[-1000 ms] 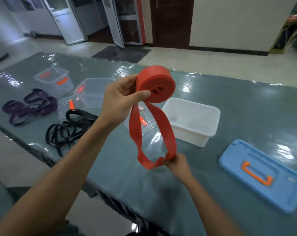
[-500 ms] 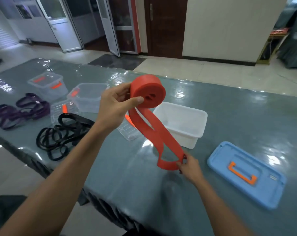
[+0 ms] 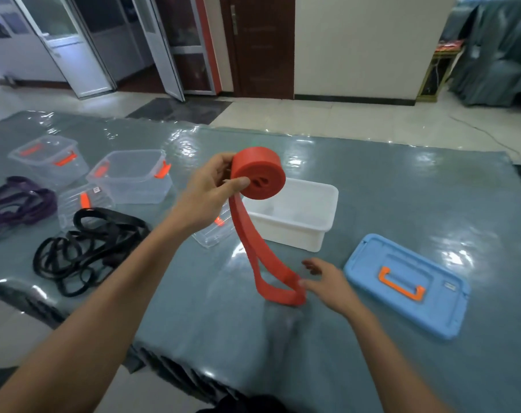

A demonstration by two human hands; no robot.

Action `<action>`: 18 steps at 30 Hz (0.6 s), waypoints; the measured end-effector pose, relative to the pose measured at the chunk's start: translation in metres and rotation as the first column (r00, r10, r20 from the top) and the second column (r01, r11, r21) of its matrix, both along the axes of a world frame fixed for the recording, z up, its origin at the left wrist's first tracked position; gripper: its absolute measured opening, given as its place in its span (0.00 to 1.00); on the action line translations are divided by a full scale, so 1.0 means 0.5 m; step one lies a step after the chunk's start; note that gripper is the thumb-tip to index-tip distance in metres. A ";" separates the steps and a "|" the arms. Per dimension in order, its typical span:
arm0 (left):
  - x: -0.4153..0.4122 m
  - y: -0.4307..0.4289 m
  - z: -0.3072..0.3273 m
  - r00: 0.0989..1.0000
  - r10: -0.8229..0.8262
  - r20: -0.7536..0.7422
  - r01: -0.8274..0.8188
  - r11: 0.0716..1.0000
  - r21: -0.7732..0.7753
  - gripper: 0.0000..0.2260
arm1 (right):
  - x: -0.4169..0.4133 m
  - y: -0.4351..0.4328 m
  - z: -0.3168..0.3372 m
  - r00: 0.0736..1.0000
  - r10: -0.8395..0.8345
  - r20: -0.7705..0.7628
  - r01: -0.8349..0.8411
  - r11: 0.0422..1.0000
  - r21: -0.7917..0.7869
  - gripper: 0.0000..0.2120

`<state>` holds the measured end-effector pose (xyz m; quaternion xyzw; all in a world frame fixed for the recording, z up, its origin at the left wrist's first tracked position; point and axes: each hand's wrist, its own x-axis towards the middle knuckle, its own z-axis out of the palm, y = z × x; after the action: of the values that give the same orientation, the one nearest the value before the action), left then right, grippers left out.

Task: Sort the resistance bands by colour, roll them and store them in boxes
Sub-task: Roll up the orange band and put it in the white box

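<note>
My left hand [image 3: 208, 195] grips a thick roll of red resistance band [image 3: 258, 177] held up over the table, thumb across its flat face. A loose loop of the same red band hangs down from the roll to the table. My right hand [image 3: 327, 283] is beside the bottom of that loop with fingers spread, its thumb just touching the band. Behind the roll stands an open white box [image 3: 298, 225]. Black bands [image 3: 86, 245] and purple bands [image 3: 17, 201] lie in piles at the left.
A blue lid with an orange handle [image 3: 405, 284] lies at the right. Two clear boxes with orange clips [image 3: 50, 159] [image 3: 134, 177] and clear lids [image 3: 83, 204] stand at the left. The table's near edge [image 3: 175, 365] runs diagonally below my arms.
My right hand has let go of the loop's lower end and opened its fingers. The loop now hangs longer and further right. My left hand keeps the roll raised.
</note>
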<state>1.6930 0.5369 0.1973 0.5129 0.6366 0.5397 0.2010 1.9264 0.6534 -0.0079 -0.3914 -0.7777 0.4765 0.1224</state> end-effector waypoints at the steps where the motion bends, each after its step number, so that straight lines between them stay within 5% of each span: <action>1: 0.003 0.004 -0.006 1.000 -0.019 -0.021 0.019 0.999 -0.042 0.15 | 0.000 0.002 0.030 0.997 -0.025 -0.070 0.027 0.999 0.034 0.26; 6: 0.021 0.021 -0.036 0.952 -0.140 -0.273 0.077 0.970 -0.231 0.16 | -0.013 -0.002 0.213 0.867 -0.007 -0.498 0.051 0.996 0.075 0.28; 12: 0.047 0.028 -0.059 0.814 -0.284 -0.506 0.083 0.920 -0.382 0.18 | -0.022 0.003 0.284 0.937 0.149 -0.317 -0.062 0.961 0.271 0.27; 18: 0.069 0.030 -0.069 0.874 -0.232 -0.428 0.130 0.958 -0.254 0.19 | -0.022 0.014 0.279 0.922 0.125 -0.368 -0.031 0.968 0.250 0.22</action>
<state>1.7275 0.5521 0.1627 0.6570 0.6697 0.3111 0.1517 1.9155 0.6602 0.1318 -0.2424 -0.8059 0.4506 0.2979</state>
